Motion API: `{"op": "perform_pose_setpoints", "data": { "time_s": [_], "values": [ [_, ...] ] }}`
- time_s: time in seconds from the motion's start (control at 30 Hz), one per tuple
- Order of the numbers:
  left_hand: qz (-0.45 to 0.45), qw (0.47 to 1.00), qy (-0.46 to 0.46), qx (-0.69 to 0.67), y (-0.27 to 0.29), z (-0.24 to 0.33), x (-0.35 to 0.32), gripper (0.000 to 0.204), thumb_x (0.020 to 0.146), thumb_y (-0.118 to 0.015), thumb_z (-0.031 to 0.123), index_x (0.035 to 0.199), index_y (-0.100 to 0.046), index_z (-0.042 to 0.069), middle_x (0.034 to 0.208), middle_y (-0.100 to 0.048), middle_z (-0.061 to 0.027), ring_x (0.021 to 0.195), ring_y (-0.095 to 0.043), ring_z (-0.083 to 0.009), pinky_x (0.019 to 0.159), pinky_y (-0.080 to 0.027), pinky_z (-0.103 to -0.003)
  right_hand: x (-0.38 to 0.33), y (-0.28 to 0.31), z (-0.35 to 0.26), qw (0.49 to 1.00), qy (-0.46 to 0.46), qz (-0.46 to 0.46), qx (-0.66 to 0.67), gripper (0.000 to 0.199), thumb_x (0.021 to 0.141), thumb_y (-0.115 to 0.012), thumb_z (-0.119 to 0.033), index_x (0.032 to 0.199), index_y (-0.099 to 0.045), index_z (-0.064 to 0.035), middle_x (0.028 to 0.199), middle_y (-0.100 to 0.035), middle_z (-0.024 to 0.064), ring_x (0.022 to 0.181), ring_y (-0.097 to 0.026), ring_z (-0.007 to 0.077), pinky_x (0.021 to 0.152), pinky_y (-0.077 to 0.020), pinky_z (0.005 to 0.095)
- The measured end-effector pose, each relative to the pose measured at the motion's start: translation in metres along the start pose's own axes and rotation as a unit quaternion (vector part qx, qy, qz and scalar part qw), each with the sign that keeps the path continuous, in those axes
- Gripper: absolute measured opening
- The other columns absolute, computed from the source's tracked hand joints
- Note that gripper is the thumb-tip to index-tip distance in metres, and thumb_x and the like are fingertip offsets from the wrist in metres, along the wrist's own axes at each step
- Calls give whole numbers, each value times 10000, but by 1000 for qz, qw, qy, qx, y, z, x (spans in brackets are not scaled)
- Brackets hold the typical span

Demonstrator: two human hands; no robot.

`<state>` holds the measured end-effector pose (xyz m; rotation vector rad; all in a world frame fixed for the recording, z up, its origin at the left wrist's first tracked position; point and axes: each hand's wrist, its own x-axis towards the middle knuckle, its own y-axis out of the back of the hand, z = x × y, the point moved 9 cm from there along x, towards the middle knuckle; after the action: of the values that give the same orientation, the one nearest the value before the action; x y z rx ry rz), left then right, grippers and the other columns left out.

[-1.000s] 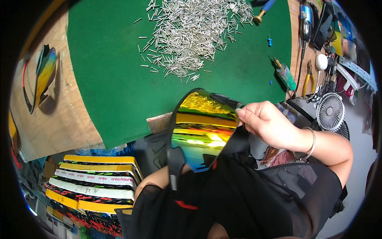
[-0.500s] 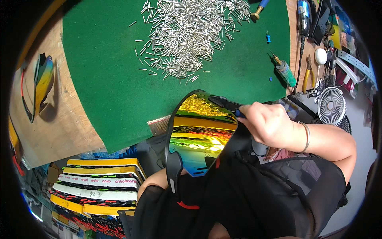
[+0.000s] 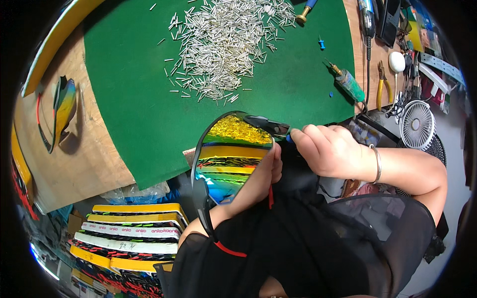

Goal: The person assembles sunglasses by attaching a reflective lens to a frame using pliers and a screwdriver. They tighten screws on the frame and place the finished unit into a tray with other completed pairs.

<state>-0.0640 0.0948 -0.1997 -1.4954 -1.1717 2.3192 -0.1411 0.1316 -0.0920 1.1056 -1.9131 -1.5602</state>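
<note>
Left hand (image 3: 265, 179) grips mirrored sunglasses (image 3: 231, 160) just left of the right hand (image 3: 332, 151).

A green mat (image 3: 134, 99) covers the middle of the wooden bench (image 3: 376, 52), bearing a heap of silvery metal pins (image 3: 218, 47) toward the far side. Nearer the right edge lie a blue-handled tool (image 3: 305, 14), a blue push pin (image 3: 322, 44) and a green-bodied tool (image 3: 352, 87). Mirrored glasses (image 3: 65, 111) rest by the left edge, yellow-handled pliers (image 3: 379, 96) by the right.

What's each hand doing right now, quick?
Left hand: closed on the mirrored glasses, partly hidden behind them.
Right hand: closed around a small blue thing, mostly hidden.
</note>
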Motion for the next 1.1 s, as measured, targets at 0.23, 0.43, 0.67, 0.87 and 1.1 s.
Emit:
{"op": "perform_pose_setpoints", "data": {
  "time_s": [0.23, 0.43, 0.67, 0.87, 1.1],
  "values": [
    [2, 997, 32, -71, 11, -23, 6, 353, 943, -386, 348, 708, -390, 84, 553, -271, 36, 446, -240, -60, 410, -186, -219, -3, -9, 18, 982, -119, -43, 140, 135, 687, -601, -88, 792, -566, -11, 604, -485, 52, 478, -501, 129, 422, -406, 236],
    [0, 1000, -1, 27, -1, 0, -2, 360, 942, -382, 354, 683, -400, 104, 550, -265, 41, 442, -232, -60, 410, -179, -223, -32, -52, 37, 615, -513, -202, 564, 204, 765, -615, -134, 641, -547, 12, 546, -530, 136, 502, -483, 116, 490, -382, 264],
    [11, 999, 4, -36, -2, 1, -1, 369, 940, -370, 379, 670, -384, 127, 550, -239, 57, 440, -208, -55, 405, -166, -218, 3, -1, 7, 996, -45, -5, 72, 166, 710, -596, -134, 692, -446, -66, 627, -422, 67, 495, -527, 196, 400, -433, 298],
    [39, 999, 18, 2, 13, -14, 2, 370, 928, -402, 399, 692, -402, 113, 548, -262, 47, 439, -231, -57, 407, -176, -217, -2, -2, 2, 998, -5, -21, 56, 114, 680, -584, -107, 735, -494, -63, 612, -404, 62, 472, -497, 191, 393, -417, 284],
    [42, 999, 23, 6, 1, -5, -2, 377, 927, -402, 384, 664, -391, 114, 536, -256, 44, 426, -223, -68, 401, -175, -229, -19, -38, 44, 790, -410, -118, 441, 280, 804, -598, -182, 632, -512, 22, 509, -508, 141, 453, -492, 197, 454, -385, 319]
  ]
}}
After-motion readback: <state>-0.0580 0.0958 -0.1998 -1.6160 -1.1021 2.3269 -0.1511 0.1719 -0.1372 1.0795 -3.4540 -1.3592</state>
